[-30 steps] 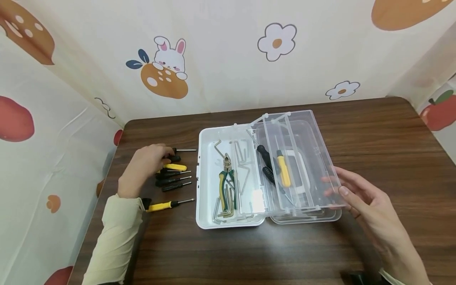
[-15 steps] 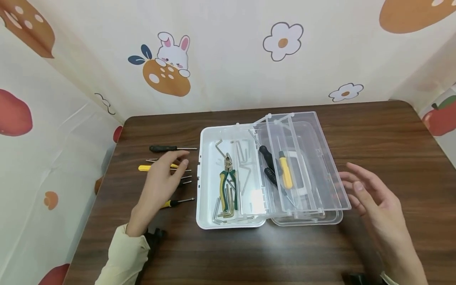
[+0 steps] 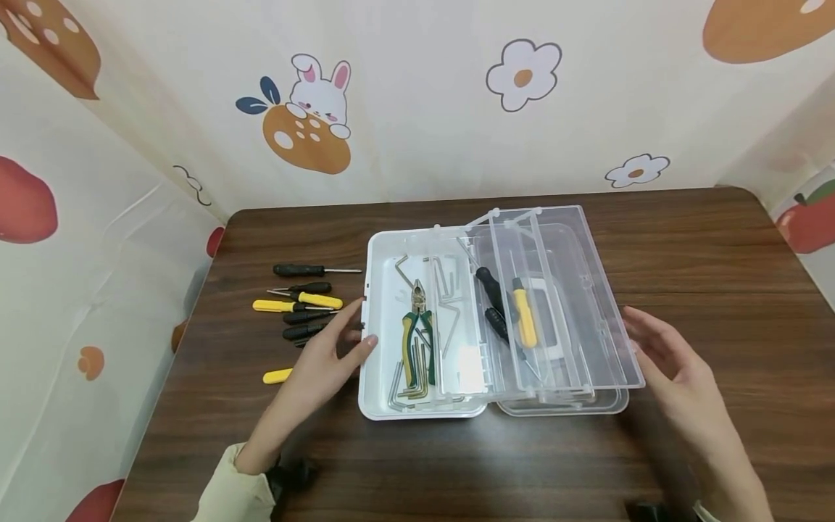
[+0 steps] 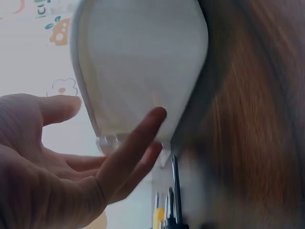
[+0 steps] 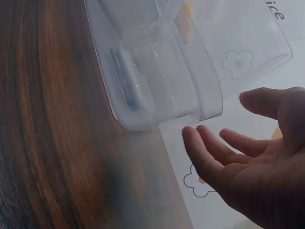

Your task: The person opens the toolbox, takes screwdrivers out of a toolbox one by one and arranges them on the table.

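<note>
Screwdrivers [image 3: 306, 304] crowd table [image 3: 717, 246] left of toolbox [image 3: 391, 406].

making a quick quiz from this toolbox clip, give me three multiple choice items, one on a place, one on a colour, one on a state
1. Where do the loose screwdrivers lie?
A. on the table left of the toolbox
B. inside the clear lid
C. right of the toolbox

2. What colour are the handles of the pliers?
A. red
B. green and yellow
C. blue

3. How is the toolbox?
A. latched shut
B. open, clear tray swung out
C. upside down

Answers:
1 A, they lie in a row on the wood by the left hand.
2 B, the head view shows green grips with yellow edges.
3 B, the tray sits out to the right, near the right hand.
</note>
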The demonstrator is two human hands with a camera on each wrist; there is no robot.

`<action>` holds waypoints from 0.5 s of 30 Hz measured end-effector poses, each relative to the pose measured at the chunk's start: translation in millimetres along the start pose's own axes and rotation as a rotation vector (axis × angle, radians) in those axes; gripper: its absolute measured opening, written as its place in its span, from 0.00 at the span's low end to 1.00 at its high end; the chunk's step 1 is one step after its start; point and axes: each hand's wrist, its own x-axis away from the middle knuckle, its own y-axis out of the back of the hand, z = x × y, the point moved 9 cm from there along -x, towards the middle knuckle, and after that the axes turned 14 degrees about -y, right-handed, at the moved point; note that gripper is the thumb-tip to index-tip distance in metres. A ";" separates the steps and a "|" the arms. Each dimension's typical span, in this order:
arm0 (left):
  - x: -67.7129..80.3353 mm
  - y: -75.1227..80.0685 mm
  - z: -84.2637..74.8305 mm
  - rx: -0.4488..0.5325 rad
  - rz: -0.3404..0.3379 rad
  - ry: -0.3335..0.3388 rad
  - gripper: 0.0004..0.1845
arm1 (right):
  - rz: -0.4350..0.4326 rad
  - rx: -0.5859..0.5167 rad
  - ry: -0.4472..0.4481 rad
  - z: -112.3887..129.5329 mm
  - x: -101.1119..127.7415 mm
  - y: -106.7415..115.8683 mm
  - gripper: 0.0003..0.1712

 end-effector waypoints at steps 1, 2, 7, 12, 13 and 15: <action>2.0 -1.2 -0.7 -0.013 0.002 0.002 0.39 | 0.018 -0.012 0.002 -2.0 -0.5 -1.4 0.32; 4.4 -2.6 -1.6 -0.022 0.003 0.004 0.40 | 0.035 -0.020 0.001 -4.2 -0.9 -2.8 0.33; 15.8 -10.8 -1.1 0.006 -0.009 0.034 0.43 | 0.033 0.110 -0.057 -16.1 -2.5 -5.2 0.35; 19.8 -13.4 2.0 0.074 -0.064 0.024 0.40 | 0.008 0.302 -0.196 -26.1 -5.4 -3.8 0.33; 19.6 -13.6 2.8 0.091 -0.073 0.018 0.39 | 0.008 0.325 -0.223 -27.3 -5.8 -3.6 0.33; 19.2 -14.2 4.7 0.138 -0.085 0.008 0.39 | 0.004 0.365 -0.255 -27.7 -6.7 -3.8 0.31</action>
